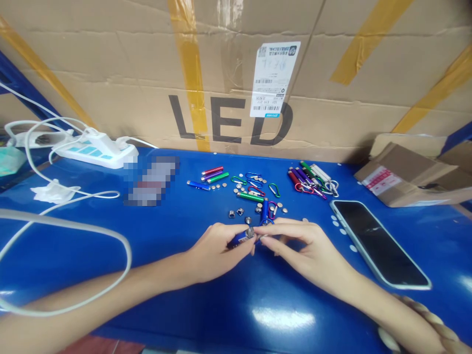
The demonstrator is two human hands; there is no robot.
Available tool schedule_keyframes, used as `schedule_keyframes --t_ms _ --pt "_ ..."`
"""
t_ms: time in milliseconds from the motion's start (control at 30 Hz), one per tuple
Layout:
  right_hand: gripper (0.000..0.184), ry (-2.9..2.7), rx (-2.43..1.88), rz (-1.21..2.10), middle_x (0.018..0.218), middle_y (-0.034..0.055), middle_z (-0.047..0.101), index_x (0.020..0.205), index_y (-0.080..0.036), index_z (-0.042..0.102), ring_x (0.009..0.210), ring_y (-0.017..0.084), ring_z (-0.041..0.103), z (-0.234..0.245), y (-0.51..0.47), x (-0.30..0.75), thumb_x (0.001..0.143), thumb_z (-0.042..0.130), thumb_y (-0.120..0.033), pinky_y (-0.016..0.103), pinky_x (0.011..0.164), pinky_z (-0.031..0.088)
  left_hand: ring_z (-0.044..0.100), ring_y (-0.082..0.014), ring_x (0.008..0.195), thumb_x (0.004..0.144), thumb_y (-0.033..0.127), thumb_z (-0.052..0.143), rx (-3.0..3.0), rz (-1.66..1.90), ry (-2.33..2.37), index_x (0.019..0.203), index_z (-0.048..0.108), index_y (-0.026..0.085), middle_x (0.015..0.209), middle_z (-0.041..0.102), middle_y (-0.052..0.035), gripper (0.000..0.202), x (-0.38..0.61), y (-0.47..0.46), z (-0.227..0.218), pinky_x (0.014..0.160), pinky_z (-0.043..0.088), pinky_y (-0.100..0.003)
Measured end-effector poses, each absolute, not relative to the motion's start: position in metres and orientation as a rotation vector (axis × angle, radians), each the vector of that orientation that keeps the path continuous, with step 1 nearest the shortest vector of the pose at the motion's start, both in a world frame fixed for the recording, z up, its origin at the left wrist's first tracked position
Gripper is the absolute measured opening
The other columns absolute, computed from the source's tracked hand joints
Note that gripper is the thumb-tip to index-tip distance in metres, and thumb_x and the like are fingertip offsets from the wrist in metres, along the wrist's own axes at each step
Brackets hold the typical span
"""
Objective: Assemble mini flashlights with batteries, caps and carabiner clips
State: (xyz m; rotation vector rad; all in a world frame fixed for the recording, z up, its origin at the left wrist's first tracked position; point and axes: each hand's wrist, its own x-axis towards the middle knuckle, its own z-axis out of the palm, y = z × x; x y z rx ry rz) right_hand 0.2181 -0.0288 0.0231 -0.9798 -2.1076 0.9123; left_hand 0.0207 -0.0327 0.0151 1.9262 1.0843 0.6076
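My left hand (216,250) is closed around a small blue keychain flashlight (240,238), held just above the blue table (221,305). My right hand (298,248) meets it from the right, fingers pinched at the flashlight's silver end (250,232); what the pinch holds is too small to make out. Just beyond the hands lie loose metal caps (236,212), button cells (282,209), another blue flashlight (264,209) and a green one (249,196).
Farther back lie more coloured flashlights (214,174), carabiner clips (254,179) and a bundle of finished flashlights (309,179). A phone (379,243) lies right, a cardboard packet (405,177) beyond it. A power strip (96,150) and white cables (73,196) occupy the left. A large LED carton (236,73) walls the back.
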Motion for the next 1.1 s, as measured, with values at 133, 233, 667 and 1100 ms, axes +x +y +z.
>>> schedule_keyframes --t_ms 133,233,667,1100 --pt "0.018 -1.957 -0.984 1.025 0.088 0.0034 0.067 0.097 -0.023 0.071 0.069 0.01 0.062 0.022 -0.029 0.217 0.082 0.062 -0.026 0.021 0.058 0.053 0.034 -0.0056 0.053 0.088 0.027 0.042 1.94 0.6 1.051 0.067 0.051 0.015 0.057 0.039 0.0065 0.026 0.02 -0.033 0.016 0.052 0.03 -0.017" --pt "0.037 -1.596 -1.008 1.31 0.078 0.0009 0.065 0.11 -0.022 0.064 0.057 0.009 0.059 0.018 -0.031 0.213 0.075 0.07 -0.03 0.018 0.046 0.051 0.033 -0.0056 0.052 0.089 0.03 0.042 1.971 0.51 1.038 0.07 0.053 0.016 0.056 0.038 0.0071 0.026 0.018 -0.033 0.017 0.051 0.028 -0.018" --pt "0.02 -1.987 -0.867 0.802 0.097 0.0059 0.069 0.08 -0.018 0.073 0.086 0.014 0.067 0.025 -0.04 0.213 0.087 0.055 -0.018 0.022 0.077 0.056 0.038 -0.0055 0.052 0.091 0.032 0.041 1.915 0.523 0.941 0.081 0.061 0.015 0.059 0.046 0.006 0.028 0.018 -0.033 0.017 0.054 0.033 -0.018" --pt "0.021 -2.286 -0.741 0.232 0.09 0.0061 0.068 0.101 -0.017 0.07 0.077 0.012 0.065 0.015 -0.037 0.217 0.089 0.054 -0.023 0.022 0.066 0.055 0.036 -0.0068 0.055 0.091 0.029 0.04 1.716 0.69 0.904 0.065 0.044 0.016 0.058 0.039 0.0057 0.029 0.019 -0.032 0.015 0.056 0.032 -0.021"
